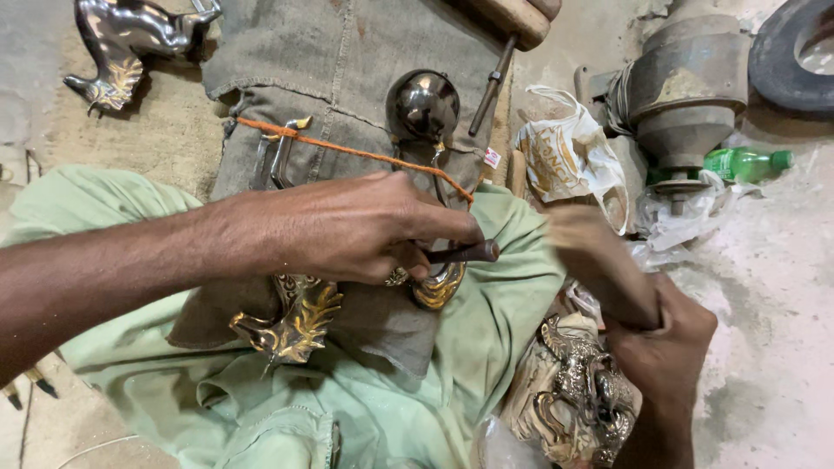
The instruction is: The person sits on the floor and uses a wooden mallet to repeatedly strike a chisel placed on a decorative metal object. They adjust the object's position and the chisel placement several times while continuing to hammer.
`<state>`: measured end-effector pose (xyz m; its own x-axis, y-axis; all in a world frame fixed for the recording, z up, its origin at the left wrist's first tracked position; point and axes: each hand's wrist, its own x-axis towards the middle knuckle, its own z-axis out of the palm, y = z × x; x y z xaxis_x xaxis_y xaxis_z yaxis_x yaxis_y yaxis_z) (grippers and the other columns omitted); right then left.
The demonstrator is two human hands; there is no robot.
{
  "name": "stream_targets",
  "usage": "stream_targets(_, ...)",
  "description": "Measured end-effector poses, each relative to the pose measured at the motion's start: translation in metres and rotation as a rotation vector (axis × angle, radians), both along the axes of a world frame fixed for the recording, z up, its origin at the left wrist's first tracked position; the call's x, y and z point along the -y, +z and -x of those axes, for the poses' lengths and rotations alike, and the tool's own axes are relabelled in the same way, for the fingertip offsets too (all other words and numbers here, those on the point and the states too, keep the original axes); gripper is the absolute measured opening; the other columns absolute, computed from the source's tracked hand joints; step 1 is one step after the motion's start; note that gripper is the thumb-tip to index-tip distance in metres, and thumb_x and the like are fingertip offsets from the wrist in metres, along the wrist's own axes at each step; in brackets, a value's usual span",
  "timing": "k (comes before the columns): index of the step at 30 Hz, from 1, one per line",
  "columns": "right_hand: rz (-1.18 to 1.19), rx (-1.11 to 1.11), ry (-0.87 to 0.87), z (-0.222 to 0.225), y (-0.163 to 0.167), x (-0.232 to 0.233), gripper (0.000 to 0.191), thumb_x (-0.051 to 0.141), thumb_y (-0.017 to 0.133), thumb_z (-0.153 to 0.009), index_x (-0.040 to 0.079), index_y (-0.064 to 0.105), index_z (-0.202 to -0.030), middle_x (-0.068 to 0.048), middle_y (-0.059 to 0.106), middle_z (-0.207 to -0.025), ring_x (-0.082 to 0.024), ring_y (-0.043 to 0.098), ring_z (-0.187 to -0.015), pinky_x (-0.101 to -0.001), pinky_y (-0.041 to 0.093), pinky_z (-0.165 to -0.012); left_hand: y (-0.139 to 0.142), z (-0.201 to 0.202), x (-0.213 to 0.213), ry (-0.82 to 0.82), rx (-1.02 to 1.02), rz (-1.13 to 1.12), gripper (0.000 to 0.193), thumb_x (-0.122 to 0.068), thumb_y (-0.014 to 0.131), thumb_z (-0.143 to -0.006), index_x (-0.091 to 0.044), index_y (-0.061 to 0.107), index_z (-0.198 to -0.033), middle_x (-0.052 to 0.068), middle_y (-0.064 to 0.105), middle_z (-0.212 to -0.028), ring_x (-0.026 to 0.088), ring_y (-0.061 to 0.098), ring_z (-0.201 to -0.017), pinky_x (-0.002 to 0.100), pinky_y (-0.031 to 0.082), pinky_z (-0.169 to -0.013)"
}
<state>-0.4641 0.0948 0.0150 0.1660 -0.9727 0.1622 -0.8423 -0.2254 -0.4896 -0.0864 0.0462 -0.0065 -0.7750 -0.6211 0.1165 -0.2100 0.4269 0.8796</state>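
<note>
While left hand (347, 230) grips punch (465, 253), right hand (665, 334) holds mallet (599, 260).

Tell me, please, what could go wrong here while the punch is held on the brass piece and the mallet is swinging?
The left hand pinches the short metal punch close to its struck end, so a stray blow from the blurred wooden mallet in the right hand might hit the fingers. The brass piece lies on soft burlap over the lap, so it might shift under a blow.
</note>
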Motion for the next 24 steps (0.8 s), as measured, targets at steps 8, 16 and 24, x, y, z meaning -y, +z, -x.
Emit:
stream_targets(8, 0.020, -0.039, 0.042, -0.006, 0.000, -0.006, 0.026, -0.003, 0.081, -0.077, 0.001, 0.066, -0.098, -0.010, 0.068, -0.084, -0.015, 0.066, -0.074, -0.0316, 0.055, -0.069, -0.002, -0.003, 0.002, -0.027, -0.120, -0.048, 0.062, 0.009, 0.059, -0.076, -0.013, 0.062, -0.134, 0.007, 0.074, -0.077, 0.018, 0.076, -0.070, 0.036, 0.057, -0.059)
stream_targets(16, -0.020, 0.088, -0.104, 0.000, 0.000, -0.015, 0.024, 0.012, 0.082, -0.088, 0.002, 0.064, -0.101, -0.011, 0.065, -0.080, -0.021, 0.061, -0.073, -0.0305, 0.051, -0.066, -0.002, -0.005, 0.008, -0.068, -0.102, 0.016, 0.040, 0.003, 0.065, -0.081, -0.008, 0.063, -0.119, 0.008, 0.070, -0.071, 0.021, 0.068, -0.060, 0.045, 0.047, -0.054)
stream_targets(24, -0.050, -0.268, -0.024, 0.002, 0.002, -0.019, 0.025, 0.014, 0.081, -0.082, 0.001, 0.070, -0.102, -0.014, 0.071, -0.081, -0.020, 0.069, -0.065, -0.0348, 0.055, -0.058, -0.004, -0.005, 0.010, -0.129, -0.170, -0.008, 0.041, -0.005, 0.068, -0.087, -0.011, 0.062, -0.127, 0.006, 0.070, -0.079, 0.020, 0.067, -0.064, 0.044, 0.047, -0.058)
